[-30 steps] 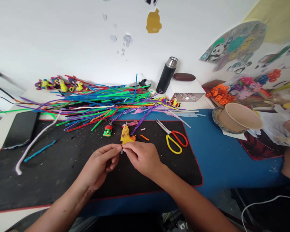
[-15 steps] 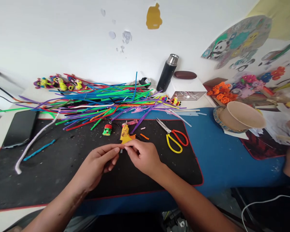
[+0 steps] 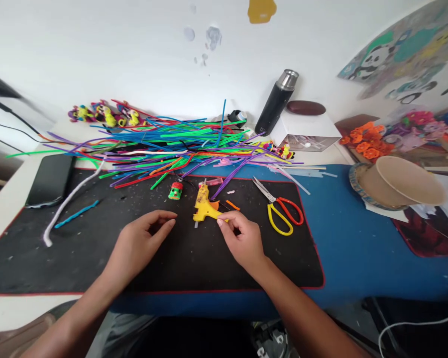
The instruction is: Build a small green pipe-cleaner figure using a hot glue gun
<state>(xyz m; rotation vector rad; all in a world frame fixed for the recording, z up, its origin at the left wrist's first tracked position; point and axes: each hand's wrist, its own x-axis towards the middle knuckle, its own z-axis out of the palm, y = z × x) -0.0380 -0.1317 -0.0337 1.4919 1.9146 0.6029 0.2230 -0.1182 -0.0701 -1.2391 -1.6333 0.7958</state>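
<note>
My left grip [image 3: 140,241], thumb close to forefinger, sits left of the yellow plastic glue gun [image 3: 202,201]; I cannot tell whether it pinches anything. My right grip [image 3: 246,243] overlaps the gun's handle, held or not I cannot tell. The gun lies nearer the back edge of the red-edged black mat [image 3: 179,268].

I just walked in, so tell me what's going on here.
A person has both bare hands over a black mat. The right hand is at the handle of a yellow glue gun; its grip is unclear. The left hand is apart, nothing visible in it. Scissors lie to the right.
</note>
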